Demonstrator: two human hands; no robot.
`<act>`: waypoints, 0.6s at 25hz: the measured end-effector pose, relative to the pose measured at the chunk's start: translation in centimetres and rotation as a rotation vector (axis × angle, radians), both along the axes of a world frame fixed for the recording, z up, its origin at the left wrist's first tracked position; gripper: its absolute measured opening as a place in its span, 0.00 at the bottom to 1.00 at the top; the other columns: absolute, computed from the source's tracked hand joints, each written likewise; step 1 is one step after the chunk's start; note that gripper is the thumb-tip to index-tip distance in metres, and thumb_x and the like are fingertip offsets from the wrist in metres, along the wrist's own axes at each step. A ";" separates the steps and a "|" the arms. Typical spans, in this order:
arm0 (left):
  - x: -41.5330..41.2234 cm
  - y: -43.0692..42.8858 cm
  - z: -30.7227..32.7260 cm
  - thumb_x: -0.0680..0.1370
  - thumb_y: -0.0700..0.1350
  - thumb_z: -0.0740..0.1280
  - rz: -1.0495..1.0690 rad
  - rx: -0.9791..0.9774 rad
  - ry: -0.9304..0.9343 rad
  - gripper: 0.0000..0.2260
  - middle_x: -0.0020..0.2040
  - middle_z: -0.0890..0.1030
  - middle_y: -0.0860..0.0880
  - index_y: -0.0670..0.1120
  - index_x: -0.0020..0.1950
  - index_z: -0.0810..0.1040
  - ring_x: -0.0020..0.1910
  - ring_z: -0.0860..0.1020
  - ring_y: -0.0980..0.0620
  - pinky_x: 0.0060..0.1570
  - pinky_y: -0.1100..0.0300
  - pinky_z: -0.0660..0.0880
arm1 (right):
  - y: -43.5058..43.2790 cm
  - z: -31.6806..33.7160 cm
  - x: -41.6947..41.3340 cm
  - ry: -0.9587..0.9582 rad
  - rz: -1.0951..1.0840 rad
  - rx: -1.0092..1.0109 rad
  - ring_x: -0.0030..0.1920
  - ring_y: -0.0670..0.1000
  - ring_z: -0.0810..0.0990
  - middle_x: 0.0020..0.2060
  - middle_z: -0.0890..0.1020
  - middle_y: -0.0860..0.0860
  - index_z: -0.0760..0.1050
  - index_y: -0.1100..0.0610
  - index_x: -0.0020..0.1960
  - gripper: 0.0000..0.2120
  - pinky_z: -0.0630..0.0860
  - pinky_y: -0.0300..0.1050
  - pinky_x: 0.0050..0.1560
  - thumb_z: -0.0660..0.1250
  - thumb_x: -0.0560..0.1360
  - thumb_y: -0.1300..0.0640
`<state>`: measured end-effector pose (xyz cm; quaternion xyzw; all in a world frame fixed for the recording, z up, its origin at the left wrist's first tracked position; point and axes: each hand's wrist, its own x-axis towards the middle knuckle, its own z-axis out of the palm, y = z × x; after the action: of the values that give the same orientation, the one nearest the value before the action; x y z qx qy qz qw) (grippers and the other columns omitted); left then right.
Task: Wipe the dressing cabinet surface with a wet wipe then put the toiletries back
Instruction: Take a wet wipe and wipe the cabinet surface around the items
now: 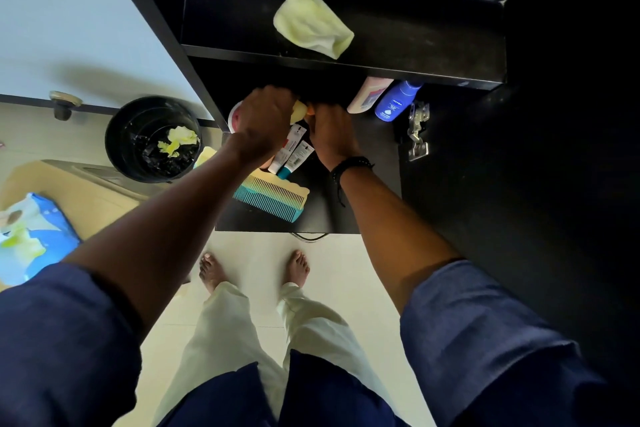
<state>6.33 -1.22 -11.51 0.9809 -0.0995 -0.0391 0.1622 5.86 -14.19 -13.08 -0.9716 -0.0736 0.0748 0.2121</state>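
A crumpled pale wet wipe (pixel 313 22) lies on the upper black cabinet shelf (pixel 415 55). On the lower shelf (pixel 311 215) lie a teal-and-cream comb (pixel 273 194), two tubes (pixel 292 149), a pink bottle (pixel 369 95) and a blue Nivea bottle (pixel 396 102). My left hand (pixel 265 121) and my right hand (pixel 332 135) meet under the upper shelf's edge, both curled round a pale yellow item (pixel 299 111). Their fingertips are hidden. A white round container (pixel 234 118) peeks out beside my left hand.
A black bin (pixel 152 139) holding used wipes stands on the floor to the left. A blue wipe pack (pixel 31 236) lies on a beige surface at far left. The open cabinet door with its metal hinge (pixel 419 130) is at right. My bare feet stand below the cabinet.
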 end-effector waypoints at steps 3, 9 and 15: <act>-0.3 -1.8 -0.4 0.78 0.38 0.60 -0.064 -0.071 -0.056 0.11 0.48 0.81 0.37 0.39 0.56 0.78 0.48 0.78 0.37 0.48 0.50 0.72 | -2.4 0.5 -0.8 -0.044 -0.127 0.013 0.50 0.63 0.79 0.50 0.80 0.62 0.77 0.63 0.55 0.09 0.73 0.50 0.46 0.62 0.77 0.62; 0.2 -7.9 0.0 0.74 0.44 0.59 -0.189 -0.032 -0.080 0.11 0.41 0.81 0.40 0.41 0.47 0.79 0.39 0.80 0.38 0.41 0.54 0.69 | -9.3 0.9 -2.1 0.012 -0.335 -0.162 0.51 0.62 0.80 0.52 0.79 0.60 0.77 0.61 0.54 0.08 0.76 0.52 0.50 0.61 0.78 0.62; 1.3 -12.6 0.1 0.79 0.40 0.61 -0.109 -0.075 0.094 0.09 0.54 0.79 0.37 0.39 0.56 0.76 0.54 0.77 0.37 0.52 0.49 0.70 | -10.8 0.9 -1.4 0.056 -0.331 -0.267 0.54 0.61 0.80 0.64 0.72 0.60 0.76 0.60 0.60 0.12 0.75 0.51 0.56 0.59 0.79 0.65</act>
<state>7.62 -13.78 -11.39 0.9644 -0.1463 -0.0900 0.2010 4.48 -24.96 -12.15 -0.9874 0.1036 0.0750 0.0928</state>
